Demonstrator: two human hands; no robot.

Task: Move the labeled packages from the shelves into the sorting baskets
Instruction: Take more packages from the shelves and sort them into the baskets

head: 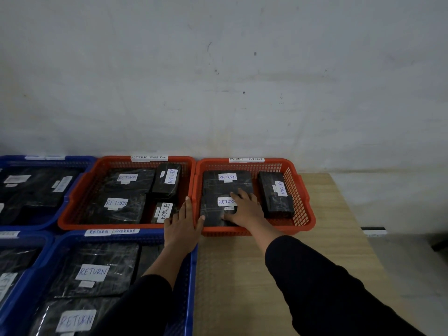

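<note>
A scuffed grey wall (218, 69) backs the wooden table (242, 275) where our baskets sit. Our right hand (244, 207) lies flat, fingers spread, on the near black "RETURN" package (213, 209) inside the right-hand red basket (300, 214). Our left hand (183, 224) rests fingers straight along that basket's left rim, thumb touching the package's near corner. Just beyond the right fingertips lies a second labelled package (226, 183); to their right, a smaller one (275, 192). To finish well, we should press the package level, keep its label facing up, and steady the basket as we let go.
</note>
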